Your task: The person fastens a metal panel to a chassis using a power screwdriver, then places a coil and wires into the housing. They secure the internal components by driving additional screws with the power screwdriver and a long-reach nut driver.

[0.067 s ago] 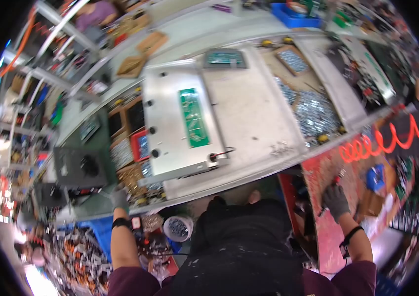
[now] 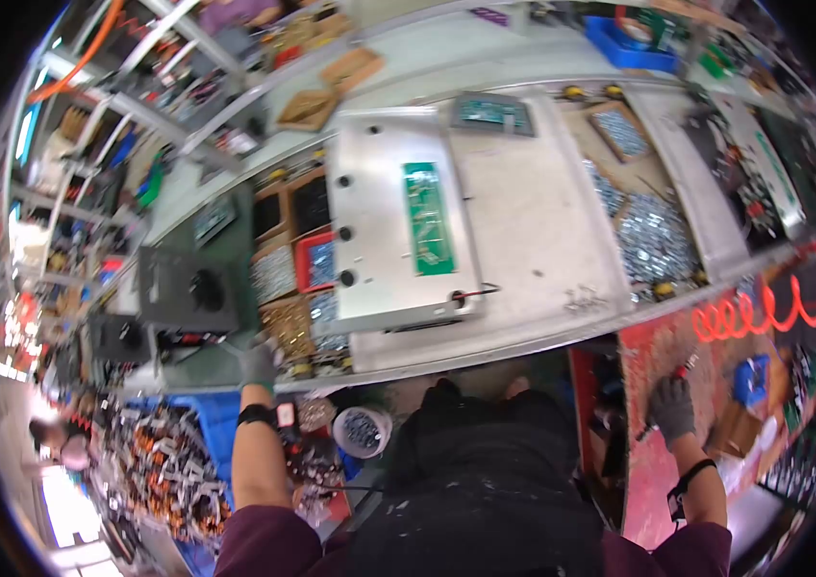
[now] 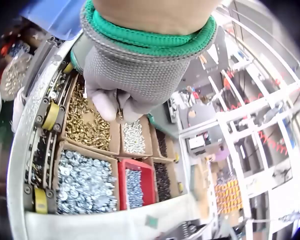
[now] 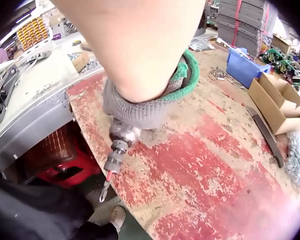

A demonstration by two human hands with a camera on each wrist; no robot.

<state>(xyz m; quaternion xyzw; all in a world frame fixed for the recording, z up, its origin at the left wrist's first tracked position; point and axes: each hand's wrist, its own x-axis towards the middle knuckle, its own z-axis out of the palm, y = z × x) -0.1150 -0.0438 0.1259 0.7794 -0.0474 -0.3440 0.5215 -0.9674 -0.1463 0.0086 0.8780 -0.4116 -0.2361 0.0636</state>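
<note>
My left hand (image 2: 257,363), in a grey knitted glove with pale fingertips, is over the near-left corner of the parts boxes. In the left wrist view its thumb and fingers pinch a small brass screw (image 3: 120,117) above a cardboard box (image 3: 114,150) of brass screws. My right hand (image 2: 672,410), also gloved, grips a power screwdriver (image 4: 115,155) over the worn red bench (image 4: 185,170); its bit points down past the bench edge. On the steel worktop lies a metal panel (image 2: 384,212) bearing a green circuit board (image 2: 427,219).
A red bin (image 3: 149,175) and boxes of silver and dark screws adjoin the brass ones. Loose silver parts (image 2: 653,240) fill a tray to the right. A red coiled hose (image 2: 773,313) hangs over the bench, near a blue bin (image 4: 245,67) and a cardboard box (image 4: 277,102).
The head view has swung left, so the panel, boxes and both hands appear further right in it. Both hands keep about the same places relative to the boxes and bench.
</note>
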